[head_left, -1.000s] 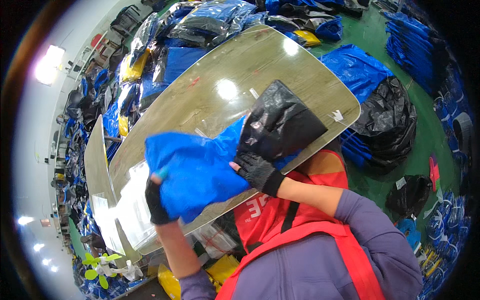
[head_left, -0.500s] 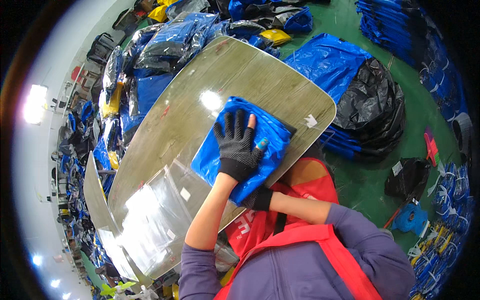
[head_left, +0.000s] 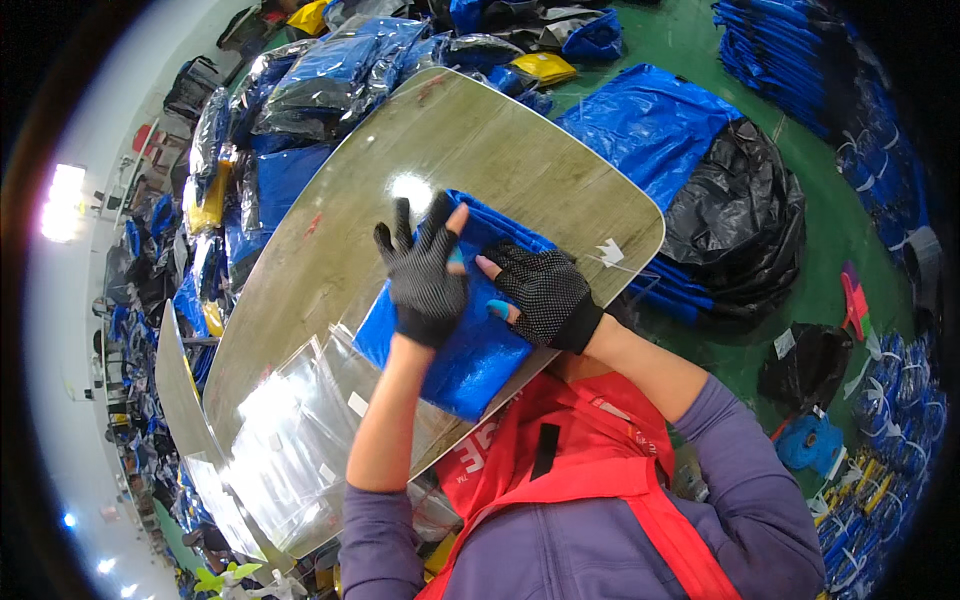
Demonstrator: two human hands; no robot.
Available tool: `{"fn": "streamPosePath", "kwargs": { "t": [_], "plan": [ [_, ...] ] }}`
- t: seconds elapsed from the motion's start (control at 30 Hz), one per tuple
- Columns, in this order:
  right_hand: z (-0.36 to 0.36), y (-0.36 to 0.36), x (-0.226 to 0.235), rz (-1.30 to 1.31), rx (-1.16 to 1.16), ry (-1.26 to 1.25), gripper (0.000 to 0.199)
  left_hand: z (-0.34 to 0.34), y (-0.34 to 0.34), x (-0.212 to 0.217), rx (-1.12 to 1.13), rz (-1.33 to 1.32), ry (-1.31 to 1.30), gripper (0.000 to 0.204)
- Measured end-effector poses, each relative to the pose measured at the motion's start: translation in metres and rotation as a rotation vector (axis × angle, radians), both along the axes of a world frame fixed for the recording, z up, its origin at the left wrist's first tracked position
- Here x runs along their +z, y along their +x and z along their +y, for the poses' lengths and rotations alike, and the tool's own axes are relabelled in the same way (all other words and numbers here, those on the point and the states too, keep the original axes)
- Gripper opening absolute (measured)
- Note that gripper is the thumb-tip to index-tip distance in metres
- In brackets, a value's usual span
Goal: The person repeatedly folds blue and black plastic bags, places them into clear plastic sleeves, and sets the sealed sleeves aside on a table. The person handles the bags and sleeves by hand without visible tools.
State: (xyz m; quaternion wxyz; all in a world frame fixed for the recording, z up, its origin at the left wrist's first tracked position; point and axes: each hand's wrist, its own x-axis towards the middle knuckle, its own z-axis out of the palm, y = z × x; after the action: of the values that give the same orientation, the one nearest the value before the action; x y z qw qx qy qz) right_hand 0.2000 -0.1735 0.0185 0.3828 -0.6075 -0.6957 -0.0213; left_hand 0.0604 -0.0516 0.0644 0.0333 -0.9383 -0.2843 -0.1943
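Note:
A folded blue plastic bag point(head_left: 475, 365) lies on the wood-grain tabletop point(head_left: 400, 150), close to its near right edge. Over the bag's left side is my left hand point(head_left: 430, 290), in a black dotted glove with some bare fingertips; its fingers are spread and nothing is in its grip. My right hand point(head_left: 545, 295), gloved the same way, lies on the bag's right part, thumb and forefinger apart. Blue wrapping shows on both thumbs. Part of the bag is covered by the hands.
Clear plastic sleeves point(head_left: 285, 440) lie at the table's near left. Beyond it are piled wrapped packages point(head_left: 330, 90). A large blue and black bag stack point(head_left: 700, 190) sits on the green floor to the right. Tied bundles point(head_left: 890, 400) line the far right.
My right hand has come out from under the bag's near edge onto its top. The left hand has shifted left, fingers spreading. The bag lies slightly further left and nearer.

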Motion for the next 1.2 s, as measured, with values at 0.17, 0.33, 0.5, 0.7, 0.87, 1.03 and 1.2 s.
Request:
{"fn": "streamPosePath", "kwargs": {
  "t": [0.17,0.33,0.5,0.7,0.87,1.03,1.2],
  "plan": [
    [-0.040,0.033,0.002,-0.054,0.229,-0.011,0.067,0.051,0.027,0.001,-0.205,0.055,-0.730,0.054],
    [-0.084,0.075,0.012,-0.142,0.125,0.023,0.052,0.055,0.023,-0.009,-0.333,0.005,-1.420,0.052],
    [-0.118,0.100,-0.006,1.238,-0.109,-0.076,0.048,-0.019,0.016,-0.026,-0.595,-0.688,-1.959,0.061],
    [-0.130,0.072,-0.029,1.298,-0.322,-0.298,0.061,-0.140,-0.002,-0.046,0.365,-0.361,-1.320,0.089],
    [-0.137,0.056,-0.016,1.254,-0.345,-0.481,0.083,-0.152,-0.016,-0.030,0.241,-0.453,-0.743,0.097],
    [-0.138,0.065,0.003,1.225,-0.144,-0.533,0.077,-0.102,0.006,-0.008,-0.193,-0.131,-0.117,0.074],
    [-0.140,0.075,0.011,1.440,0.081,-0.741,0.071,-0.076,0.024,-0.044,-0.149,-0.138,-0.471,0.069]
  ]
}}
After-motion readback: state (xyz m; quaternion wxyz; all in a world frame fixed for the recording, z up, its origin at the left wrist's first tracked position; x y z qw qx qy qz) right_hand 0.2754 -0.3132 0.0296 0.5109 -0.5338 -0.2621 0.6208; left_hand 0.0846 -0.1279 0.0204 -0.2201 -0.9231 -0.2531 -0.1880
